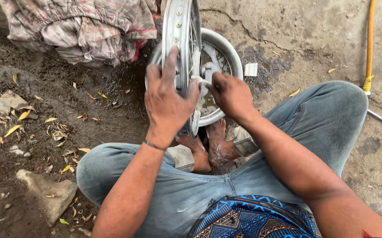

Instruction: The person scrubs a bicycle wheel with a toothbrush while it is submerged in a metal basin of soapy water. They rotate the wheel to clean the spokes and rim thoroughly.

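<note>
Left hand [168, 100] wraps over the near rim of a spoked metal wheel [177, 35], fingers spread and pressing, grasping it upright. Right hand [231, 94] just right of the rim, fingers clenched on a small white brush [198, 79] (only partly visible) against the spokes. Wheel stands in a metal basin [230, 53] of soapy water, centre far. Bare feet [208, 150] near the basin. Cloth bundle [81, 26] far left, yellow hose [369, 39] far right.

Wheel rim [176, 39] runs off the top edge; its lower arc hides behind the left hand [168, 103]. Soapy water clouds the metal basin [230, 53] bottom.
</note>
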